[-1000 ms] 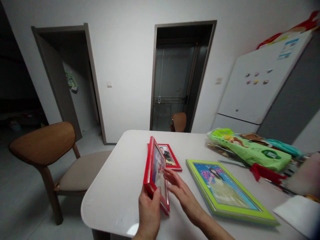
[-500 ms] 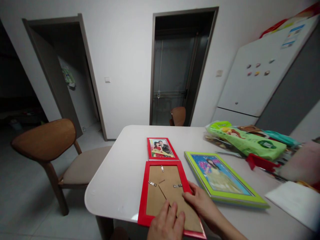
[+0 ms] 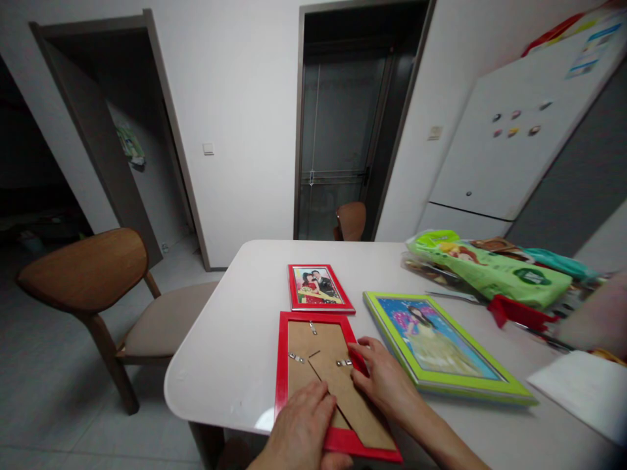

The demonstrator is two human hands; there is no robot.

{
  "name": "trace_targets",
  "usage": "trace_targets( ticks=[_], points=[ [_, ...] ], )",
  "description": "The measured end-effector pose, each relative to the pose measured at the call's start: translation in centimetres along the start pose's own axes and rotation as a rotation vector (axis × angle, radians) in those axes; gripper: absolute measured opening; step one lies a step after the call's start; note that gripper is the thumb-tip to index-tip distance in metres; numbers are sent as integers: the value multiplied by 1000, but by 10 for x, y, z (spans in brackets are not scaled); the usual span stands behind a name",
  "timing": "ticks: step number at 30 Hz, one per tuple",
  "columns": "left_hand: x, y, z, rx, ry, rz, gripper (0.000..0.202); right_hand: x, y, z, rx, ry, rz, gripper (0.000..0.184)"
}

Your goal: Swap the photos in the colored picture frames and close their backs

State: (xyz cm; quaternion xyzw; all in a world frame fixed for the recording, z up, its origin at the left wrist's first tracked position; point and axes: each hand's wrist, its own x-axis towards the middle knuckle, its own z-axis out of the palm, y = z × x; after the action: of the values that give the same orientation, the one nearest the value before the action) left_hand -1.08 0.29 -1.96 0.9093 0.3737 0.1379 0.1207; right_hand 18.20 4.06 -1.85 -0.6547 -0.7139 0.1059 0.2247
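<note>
A red picture frame (image 3: 283, 365) lies face down at the table's near edge, its brown backing board (image 3: 326, 339) showing. A thin stand piece slants across the board, and small metal clips sit near the frame's top and sides. My left hand (image 3: 301, 418) lies over the lower left of the frame, fingers on the board and thumb by the bottom edge. Around the right edge, close to the right clip (image 3: 344, 362), my right hand (image 3: 386, 378) is closed with bent fingers and thumb. Just beyond stands a second red picture frame (image 3: 321, 287), lying face up with a couple's photo.
A green picture frame (image 3: 441, 343) lies face up on the right. Behind it are a green plastic pack (image 3: 504, 267), a red plastic piece (image 3: 522, 313) and white tissue (image 3: 582, 391). A wooden chair (image 3: 88, 271) stands left of the table (image 3: 220, 365).
My left hand has slid left and its fingers have drawn together. My right hand has moved up the right edge towards the clip. The frame has shifted slightly; the view has tilted a little.
</note>
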Motion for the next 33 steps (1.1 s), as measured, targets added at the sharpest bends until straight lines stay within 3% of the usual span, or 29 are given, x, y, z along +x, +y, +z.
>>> trace_targets(
  ticks=[2, 4, 11, 14, 18, 21, 30, 33],
  points=[
    [-2, -6, -13, -33, -13, -158, 69, 5, -1, 1, -20, -20, -37, 32],
    [-3, -11, -19, -54, -20, -219, 67, 9, -3, 2, -45, -39, -58, 26],
    [-5, -19, -14, -122, 15, -188, 60, 12, -6, 5, -137, -1, -66, 24],
    [-9, -22, -13, -164, 58, -182, 62, 1, -8, 4, -97, 37, -144, 26],
    [-12, -25, -14, -196, 40, -172, 70, -17, -24, 0, 73, -166, -392, 22],
    [-12, -25, -14, -211, 10, -186, 72, -23, -40, 0, 125, -281, -483, 18],
    [-12, -27, -9, -281, 131, -123, 70, -13, -58, 6, 227, -253, -371, 19],
    [-12, -29, -6, -295, 199, -83, 66, 4, -65, 14, 208, -165, -307, 21]
  ],
)
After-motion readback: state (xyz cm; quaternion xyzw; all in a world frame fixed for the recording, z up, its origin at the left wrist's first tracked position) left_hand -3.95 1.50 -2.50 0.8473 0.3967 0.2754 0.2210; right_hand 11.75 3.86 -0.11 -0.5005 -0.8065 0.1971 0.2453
